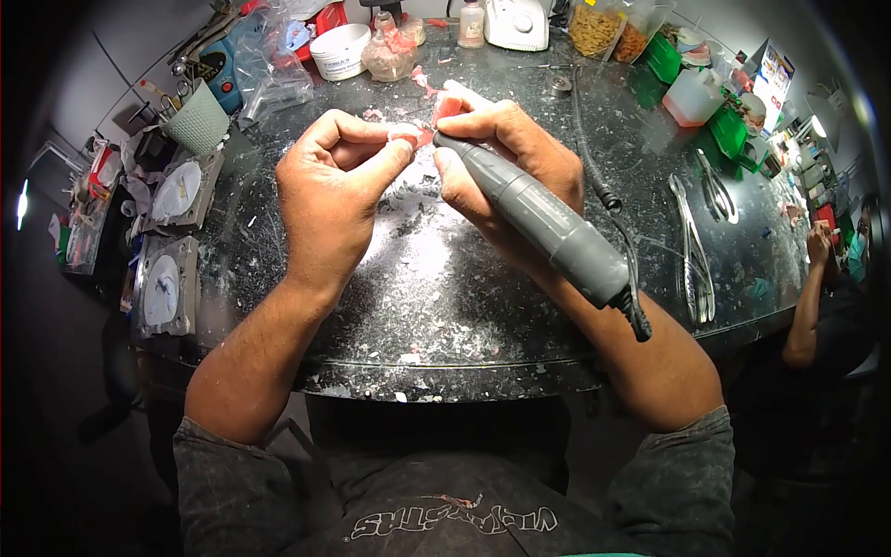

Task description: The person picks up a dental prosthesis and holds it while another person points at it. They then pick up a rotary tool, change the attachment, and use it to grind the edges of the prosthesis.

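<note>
My left hand [329,195] is closed, with thumb and forefinger pinching a small pink-and-white piece [406,132]. Fingers cover much of it, so its full shape cannot be made out. Wrapped in my right hand [520,153] is a dark grey rotary handpiece [543,209], its cord trailing from the rear end. The handpiece's nose points left, close to the pink piece; whether they touch cannot be told. A pink block [447,110] shows at my right fingertips, partly hidden by them. Both hands are over the worktop, fingertips close together.
Pale shavings litter the black worktop [427,334]. Two moulds with white casts [162,290] stand at left, near a cup of tools [197,121]. A white tub [341,51] and glass jar [390,58] are behind. Pliers [691,251] lie right; another person's arm [806,297] is beyond.
</note>
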Available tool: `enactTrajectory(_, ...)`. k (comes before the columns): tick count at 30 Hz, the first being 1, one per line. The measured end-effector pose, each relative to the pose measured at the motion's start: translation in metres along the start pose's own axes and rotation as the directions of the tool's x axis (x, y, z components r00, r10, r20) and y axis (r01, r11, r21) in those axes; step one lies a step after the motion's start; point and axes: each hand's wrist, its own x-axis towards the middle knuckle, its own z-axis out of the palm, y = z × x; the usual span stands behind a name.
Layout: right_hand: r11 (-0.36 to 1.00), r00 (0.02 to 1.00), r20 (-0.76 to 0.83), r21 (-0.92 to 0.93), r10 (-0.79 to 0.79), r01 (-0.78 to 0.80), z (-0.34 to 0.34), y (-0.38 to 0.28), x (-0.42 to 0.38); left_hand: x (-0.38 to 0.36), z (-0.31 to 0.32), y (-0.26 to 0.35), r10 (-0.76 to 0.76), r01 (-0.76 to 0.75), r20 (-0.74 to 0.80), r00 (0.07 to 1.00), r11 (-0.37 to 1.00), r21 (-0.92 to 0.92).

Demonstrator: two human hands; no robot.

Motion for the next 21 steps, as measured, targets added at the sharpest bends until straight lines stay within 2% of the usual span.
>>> enactTrajectory(21,0.999,0.999,0.009,0.039,0.036,-0.036,0.0001,0.0016,-0.0014,-0.0002,-0.0004,0.0001,0.003,-0.003,0.006,1.000,1.000,-0.004)
